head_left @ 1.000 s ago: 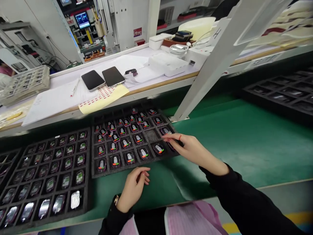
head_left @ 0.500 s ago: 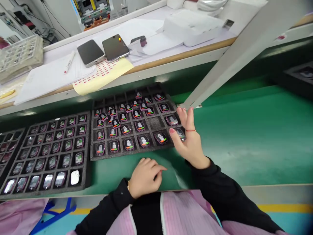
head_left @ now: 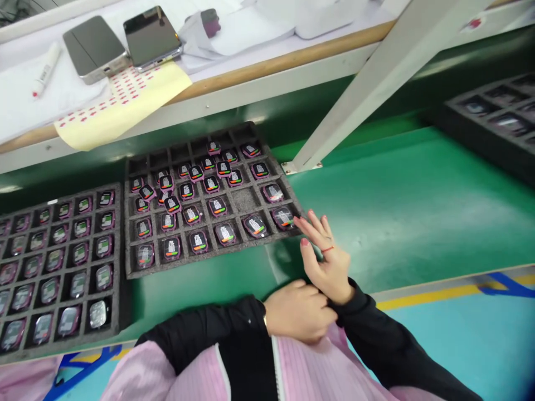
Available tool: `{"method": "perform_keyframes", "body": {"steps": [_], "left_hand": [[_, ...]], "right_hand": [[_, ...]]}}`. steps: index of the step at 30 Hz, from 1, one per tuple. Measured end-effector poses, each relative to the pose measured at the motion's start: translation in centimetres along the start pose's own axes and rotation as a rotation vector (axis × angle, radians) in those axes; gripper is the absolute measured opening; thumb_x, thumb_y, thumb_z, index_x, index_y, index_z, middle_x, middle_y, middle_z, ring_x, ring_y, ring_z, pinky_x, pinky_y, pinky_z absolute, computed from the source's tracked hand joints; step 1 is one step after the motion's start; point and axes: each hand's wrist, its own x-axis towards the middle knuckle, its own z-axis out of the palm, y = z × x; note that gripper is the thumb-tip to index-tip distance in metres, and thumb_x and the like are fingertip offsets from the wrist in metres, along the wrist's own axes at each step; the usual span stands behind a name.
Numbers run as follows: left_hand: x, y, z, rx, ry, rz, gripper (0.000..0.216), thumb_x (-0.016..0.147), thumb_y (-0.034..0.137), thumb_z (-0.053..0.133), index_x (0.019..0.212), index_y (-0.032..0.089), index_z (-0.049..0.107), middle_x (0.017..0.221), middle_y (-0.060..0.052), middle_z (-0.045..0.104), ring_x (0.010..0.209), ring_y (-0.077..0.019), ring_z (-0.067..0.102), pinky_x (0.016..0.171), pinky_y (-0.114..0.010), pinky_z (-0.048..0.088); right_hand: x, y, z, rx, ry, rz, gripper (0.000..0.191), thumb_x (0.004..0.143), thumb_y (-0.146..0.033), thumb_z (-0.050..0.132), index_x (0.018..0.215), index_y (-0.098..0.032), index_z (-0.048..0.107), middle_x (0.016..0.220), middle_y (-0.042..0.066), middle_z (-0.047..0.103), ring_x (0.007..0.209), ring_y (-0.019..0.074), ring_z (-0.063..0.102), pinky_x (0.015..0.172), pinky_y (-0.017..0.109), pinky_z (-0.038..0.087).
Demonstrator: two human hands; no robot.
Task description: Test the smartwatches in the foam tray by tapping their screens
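**Item: right grip beside lower-right corner of foam tray, bench view**

Main holder: black foam tray (head_left: 267,240), centre of the frame, set at a slant on a green mat (head_left: 418,189). Contents: pink-rimmed square devices (head_left: 217,206), face up with printed labels, mostly one per cell. A few lie tilted across cell dividers toward the tray's upper left. One cell near the lower right shows bare foam (head_left: 244,199).

Key relation: the nearest device (head_left: 283,218) sits at the tray's lower-right corner, up and to the left of the right grip (head_left: 328,264). Its fingertips (head_left: 311,216) are just beside that device, apart from it as far as the view shows. The device is near square, with no clear long axis. The right arm is the nearer one.

Grip state: right grip open, fingers spread, holding nothing, a red thread ring (head_left: 327,249) on one finger. Left grip (head_left: 296,312) curled against the right black sleeve (head_left: 368,328), away from the tray; whether it pinches the cuff cannot be told.

Also present: second foam tray (head_left: 119,267) at lower left, table edge (head_left: 271,64) and two smartphones (head_left: 152,33) at top.
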Motion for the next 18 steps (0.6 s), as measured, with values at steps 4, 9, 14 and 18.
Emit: {"method": "perform_keyframes", "body": {"steps": [4, 9, 14, 18], "left_hand": [[-0.6, -0.4, -0.2, -0.014, 0.002, 0.009, 0.014, 0.093, 0.026, 0.057, 0.09, 0.017, 0.067, 0.08, -0.003, 0.065, 0.085, -0.0178, 0.062, 0.069, -0.033, 0.038], [-0.9, -0.7, -0.3, -0.051, -0.017, 0.012, 0.014, 0.094, 0.026, 0.056, 0.095, 0.019, 0.069, 0.082, -0.002, 0.066, 0.087, -0.0174, 0.062, 0.07, -0.032, 0.041], [-0.7, -1.0, 0.0, -0.056, -0.024, 0.043, 0.019, 0.091, 0.026, 0.055, 0.091, 0.017, 0.073, 0.08, -0.003, 0.07, 0.089, -0.0205, 0.065, 0.081, -0.034, 0.045], [-0.6, -1.2, 0.1, -0.055, -0.039, 0.098, 0.025, 0.09, 0.025, 0.052, 0.093, 0.014, 0.074, 0.076, -0.005, 0.071, 0.08, -0.021, 0.067, 0.077, -0.036, 0.047]], "right_hand": [[0.1, 0.2, 0.1, -0.048, -0.033, -0.014, 0.048, 0.1, -0.012, 0.048, 0.145, -0.027, 0.056, 0.129, 0.007, 0.068, 0.137, 0.0302, 0.05, 0.121, 0.064, 0.031], [0.3, -0.2, 0.4, -0.04, -0.028, 0.035, 0.044, 0.102, -0.014, 0.043, 0.141, -0.025, 0.06, 0.127, 0.008, 0.069, 0.136, 0.0308, 0.052, 0.121, 0.066, 0.029], [0.8, -0.9, 0.8, 0.08, -0.071, -0.082, 0.049, 0.099, -0.01, 0.045, 0.145, -0.023, 0.055, 0.13, 0.009, 0.068, 0.134, 0.0304, 0.054, 0.121, 0.065, 0.031], [1.0, -1.0, 1.2, 0.149, -0.175, -0.163, 0.053, 0.096, -0.012, 0.047, 0.149, -0.02, 0.051, 0.131, 0.011, 0.067, 0.137, 0.0314, 0.05, 0.121, 0.064, 0.032]]}}
